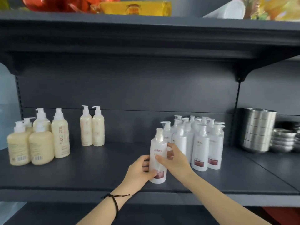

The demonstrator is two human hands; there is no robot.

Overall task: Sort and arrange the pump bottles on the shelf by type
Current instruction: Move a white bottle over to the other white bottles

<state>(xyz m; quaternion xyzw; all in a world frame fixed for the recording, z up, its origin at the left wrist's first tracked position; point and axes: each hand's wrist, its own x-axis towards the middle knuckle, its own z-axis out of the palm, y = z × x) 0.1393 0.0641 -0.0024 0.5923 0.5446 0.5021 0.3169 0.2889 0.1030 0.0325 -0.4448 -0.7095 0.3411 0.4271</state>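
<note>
I am gripping one white pump bottle with both hands, my left hand curling round its lower body and my right hand wrapping its middle. It is standing upright near the front of the shelf, just left of the white bottle cluster. I am judging this as placing the white type, the cream bottles sitting well apart on the left. Next I am needing to slide it back beside its cluster without toppling the front row.
</note>
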